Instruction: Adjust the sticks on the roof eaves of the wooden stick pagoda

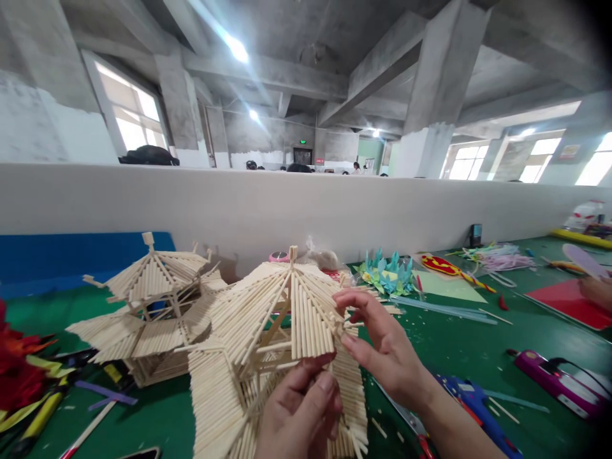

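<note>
A pagoda model made of pale wooden sticks [268,319] stands in front of me on the green table [478,357]. My left hand [301,408] pinches the lower edge of its upper roof panel from below. My right hand [377,344] grips the roof's right corner, fingers curled around the stick ends. A second, similar stick pagoda [148,299] stands behind it to the left, touching or nearly touching the first.
A grey partition wall [287,204] runs behind the table. Paper flowers [387,271], coloured paper sheets [568,303], a blue glue gun [473,401], a purple tool [559,379] and red paper craft [19,370] lie around. Another person's hand [595,290] is at far right.
</note>
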Motion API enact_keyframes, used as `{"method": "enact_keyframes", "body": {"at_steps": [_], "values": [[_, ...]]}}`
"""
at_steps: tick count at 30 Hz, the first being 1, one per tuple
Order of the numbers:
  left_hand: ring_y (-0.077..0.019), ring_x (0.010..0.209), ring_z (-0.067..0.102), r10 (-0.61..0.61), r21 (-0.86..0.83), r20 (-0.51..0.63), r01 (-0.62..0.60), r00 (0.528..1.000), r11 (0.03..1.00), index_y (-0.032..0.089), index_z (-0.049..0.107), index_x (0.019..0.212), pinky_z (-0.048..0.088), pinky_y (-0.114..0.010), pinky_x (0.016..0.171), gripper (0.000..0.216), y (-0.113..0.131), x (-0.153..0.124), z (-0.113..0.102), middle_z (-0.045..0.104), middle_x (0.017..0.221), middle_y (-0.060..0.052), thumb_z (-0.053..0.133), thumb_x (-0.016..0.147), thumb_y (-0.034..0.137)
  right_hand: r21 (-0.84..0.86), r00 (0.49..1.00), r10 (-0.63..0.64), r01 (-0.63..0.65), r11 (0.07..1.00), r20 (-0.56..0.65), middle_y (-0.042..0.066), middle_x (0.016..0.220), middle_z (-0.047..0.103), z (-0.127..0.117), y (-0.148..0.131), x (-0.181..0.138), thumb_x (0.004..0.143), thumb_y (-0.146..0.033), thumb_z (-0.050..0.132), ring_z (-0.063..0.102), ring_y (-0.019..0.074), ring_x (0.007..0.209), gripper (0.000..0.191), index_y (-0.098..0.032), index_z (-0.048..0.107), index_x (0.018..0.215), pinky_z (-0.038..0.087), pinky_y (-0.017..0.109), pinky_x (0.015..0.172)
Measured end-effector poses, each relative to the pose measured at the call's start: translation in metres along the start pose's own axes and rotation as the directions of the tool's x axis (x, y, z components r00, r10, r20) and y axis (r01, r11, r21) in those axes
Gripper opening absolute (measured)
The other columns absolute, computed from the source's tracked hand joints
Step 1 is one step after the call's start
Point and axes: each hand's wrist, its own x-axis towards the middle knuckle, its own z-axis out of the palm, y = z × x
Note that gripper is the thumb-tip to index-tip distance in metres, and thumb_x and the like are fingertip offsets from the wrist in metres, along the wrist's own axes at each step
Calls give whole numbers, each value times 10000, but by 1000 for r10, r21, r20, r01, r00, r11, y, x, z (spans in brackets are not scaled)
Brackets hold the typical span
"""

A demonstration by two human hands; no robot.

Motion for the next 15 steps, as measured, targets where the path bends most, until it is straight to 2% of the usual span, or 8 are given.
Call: {"method": "enact_keyframes", "body": {"at_steps": [8, 15], "values": [[-86, 475, 575, 4, 19, -62, -3, 998, 1000, 159, 742, 657, 431, -150, 460, 341, 0, -3, 2, 640, 509, -14, 892, 357, 222, -57, 997, 21, -25, 998, -74, 33, 1140, 486, 13, -9, 6, 733, -156, 492, 457, 168, 1032, 409, -221, 424, 1131, 374, 306, 837], [-82, 451, 567, 19, -5, -42, -19, 999, 1000, 170, 754, 634, 401, -144, 412, 341, 1, 0, 5, 637, 488, -14, 896, 328, 213, -84, 994, 6, -16, 996, -113, 27, 1109, 497, 19, -10, 11, 726, -134, 483, 466, 155, 1006, 390, -212, 440, 1106, 392, 296, 831]]}}
